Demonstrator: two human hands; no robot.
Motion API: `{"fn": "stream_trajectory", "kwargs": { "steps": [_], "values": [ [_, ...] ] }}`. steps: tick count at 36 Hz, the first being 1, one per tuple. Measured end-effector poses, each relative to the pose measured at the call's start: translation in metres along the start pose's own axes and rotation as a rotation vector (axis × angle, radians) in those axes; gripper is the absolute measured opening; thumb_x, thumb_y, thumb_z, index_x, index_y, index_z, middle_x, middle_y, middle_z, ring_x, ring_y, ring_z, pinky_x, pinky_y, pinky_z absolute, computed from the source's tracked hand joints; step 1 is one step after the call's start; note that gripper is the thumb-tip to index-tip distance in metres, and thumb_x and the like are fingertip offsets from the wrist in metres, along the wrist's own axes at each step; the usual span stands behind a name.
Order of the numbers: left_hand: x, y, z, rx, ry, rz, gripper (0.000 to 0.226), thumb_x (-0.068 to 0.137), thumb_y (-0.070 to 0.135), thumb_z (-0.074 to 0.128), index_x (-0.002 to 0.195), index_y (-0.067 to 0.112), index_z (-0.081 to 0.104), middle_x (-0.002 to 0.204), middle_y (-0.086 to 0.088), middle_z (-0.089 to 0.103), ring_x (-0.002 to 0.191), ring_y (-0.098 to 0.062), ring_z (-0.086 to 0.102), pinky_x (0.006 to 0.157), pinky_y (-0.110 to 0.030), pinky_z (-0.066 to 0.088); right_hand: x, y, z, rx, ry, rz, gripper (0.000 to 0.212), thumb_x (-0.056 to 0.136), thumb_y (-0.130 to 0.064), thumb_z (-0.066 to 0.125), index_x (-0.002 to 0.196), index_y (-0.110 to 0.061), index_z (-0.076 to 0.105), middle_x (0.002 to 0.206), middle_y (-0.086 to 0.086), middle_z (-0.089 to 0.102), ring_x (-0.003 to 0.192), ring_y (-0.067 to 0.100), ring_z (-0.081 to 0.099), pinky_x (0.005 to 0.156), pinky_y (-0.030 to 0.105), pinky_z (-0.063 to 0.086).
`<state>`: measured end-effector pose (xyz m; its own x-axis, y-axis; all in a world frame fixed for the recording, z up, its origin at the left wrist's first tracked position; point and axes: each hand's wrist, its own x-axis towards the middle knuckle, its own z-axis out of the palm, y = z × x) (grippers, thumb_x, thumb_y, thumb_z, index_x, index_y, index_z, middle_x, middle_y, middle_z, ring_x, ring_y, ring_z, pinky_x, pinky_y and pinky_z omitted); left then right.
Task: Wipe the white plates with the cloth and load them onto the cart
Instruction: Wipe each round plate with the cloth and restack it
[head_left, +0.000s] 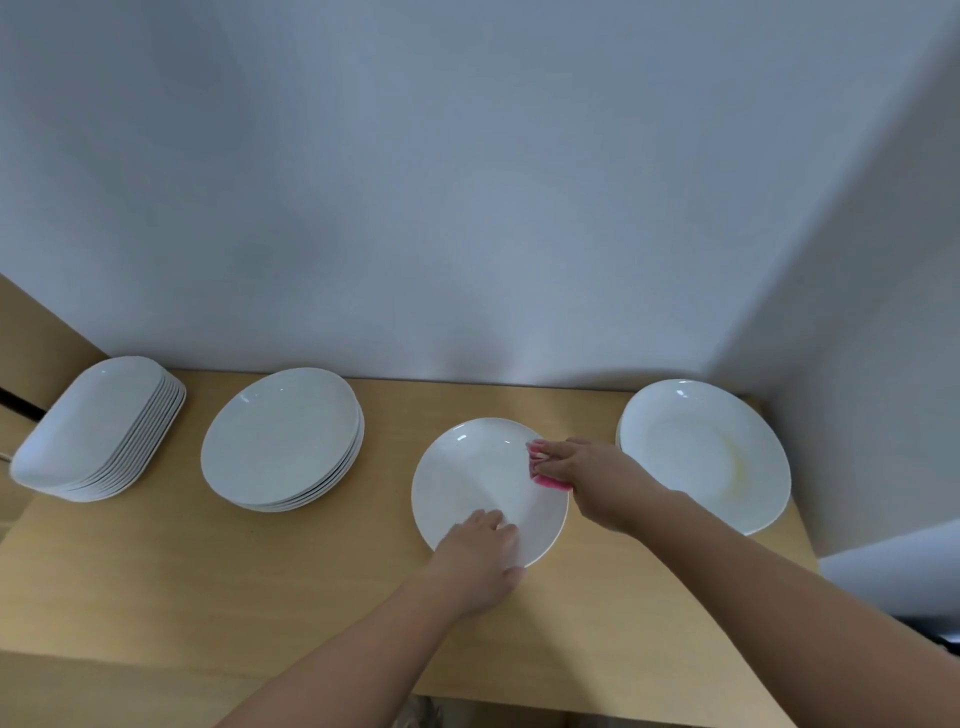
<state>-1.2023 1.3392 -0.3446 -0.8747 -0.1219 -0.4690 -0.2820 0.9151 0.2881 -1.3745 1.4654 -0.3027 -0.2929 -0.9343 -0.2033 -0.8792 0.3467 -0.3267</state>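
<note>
She's partway through one plate, and most of the job looks to be ahead of her. A single white plate (478, 478) lies flat on the wooden table (208, 571) right under both hands. Her left hand (480, 558) steadies it at the near rim, fingers curled over the top and thumb tucked against the edge. Her right hand (587, 467) lies fairly flat on a pink cloth (553, 482), pressing it onto the plate's right side, so the wipe is under way but I wouldn't call it finished. Just beyond her right hand is a stack of larger round plates (701, 452), the top one showing a faint yellowish smear, so that pile seems still to be cleaned. Off to the left of her left hand is a stack of round plates (280, 436), and further left a stack of oblong dishes (93, 421); I can't tell whether either has been wiped. No cart is in sight, so nothing shows as loaded.
</note>
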Motion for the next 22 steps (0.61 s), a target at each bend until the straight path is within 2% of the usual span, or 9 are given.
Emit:
{"fn": "stream_trajectory", "kwargs": {
  "steps": [3, 6, 10, 16, 18, 22],
  "values": [
    [0.003, 0.007, 0.006, 0.064, -0.03, -0.041, 0.048, 0.095, 0.032, 0.048, 0.138, 0.013, 0.038, 0.148, -0.007, 0.032, 0.136, -0.028, 0.028, 0.106, -0.043, 0.036, -0.004, 0.002, 0.002, 0.023, 0.009, 0.001, 0.04, 0.1, -0.014, 0.045, 0.134, -0.03, 0.056, 0.152, -0.015, 0.035, 0.13, 0.013, 0.041, 0.105, 0.029, 0.038],
    [0.008, 0.011, 0.01, 0.114, -0.132, -0.097, 0.059, 0.095, 0.012, 0.043, 0.149, 0.015, 0.023, 0.161, -0.01, 0.01, 0.148, -0.033, 0.007, 0.116, -0.05, 0.022, -0.008, 0.005, 0.004, 0.039, 0.025, 0.001, 0.039, 0.099, -0.012, 0.045, 0.132, -0.03, 0.058, 0.152, -0.015, 0.036, 0.129, 0.014, 0.043, 0.104, 0.027, 0.037],
    [0.011, 0.019, 0.013, 0.198, -0.218, -0.118, 0.067, 0.095, 0.001, 0.036, 0.155, 0.015, 0.011, 0.162, -0.016, -0.008, 0.149, -0.039, -0.006, 0.118, -0.056, 0.012, -0.012, 0.009, 0.004, 0.06, 0.046, 0.011, 0.04, 0.099, -0.011, 0.046, 0.13, -0.032, 0.059, 0.151, -0.016, 0.037, 0.13, 0.012, 0.042, 0.105, 0.026, 0.038],
    [0.005, 0.024, 0.014, 0.25, -0.217, -0.128, 0.067, 0.096, -0.001, 0.036, 0.156, 0.012, 0.007, 0.162, -0.018, -0.01, 0.149, -0.04, -0.007, 0.118, -0.058, 0.011, -0.02, 0.012, -0.006, 0.091, 0.108, 0.013, 0.041, 0.097, -0.009, 0.051, 0.128, -0.033, 0.061, 0.148, -0.014, 0.042, 0.132, 0.009, 0.043, 0.106, 0.021, 0.035],
    [0.002, 0.024, 0.013, 0.234, -0.202, -0.121, 0.067, 0.096, -0.002, 0.036, 0.156, 0.011, 0.008, 0.162, -0.017, -0.008, 0.149, -0.038, -0.006, 0.119, -0.058, 0.012, -0.023, 0.014, -0.011, 0.12, 0.139, 0.02, 0.039, 0.097, -0.009, 0.051, 0.127, -0.031, 0.062, 0.148, -0.012, 0.043, 0.133, 0.01, 0.043, 0.108, 0.022, 0.035],
    [0.0, 0.024, 0.011, 0.161, -0.149, -0.106, 0.064, 0.097, -0.003, 0.034, 0.155, 0.011, 0.011, 0.163, -0.013, -0.001, 0.15, -0.034, -0.002, 0.118, -0.057, 0.011, -0.028, 0.016, -0.019, 0.141, 0.189, 0.031, 0.036, 0.098, -0.011, 0.052, 0.126, -0.03, 0.063, 0.147, -0.013, 0.043, 0.134, 0.007, 0.041, 0.108, 0.016, 0.031]
  ]
}}
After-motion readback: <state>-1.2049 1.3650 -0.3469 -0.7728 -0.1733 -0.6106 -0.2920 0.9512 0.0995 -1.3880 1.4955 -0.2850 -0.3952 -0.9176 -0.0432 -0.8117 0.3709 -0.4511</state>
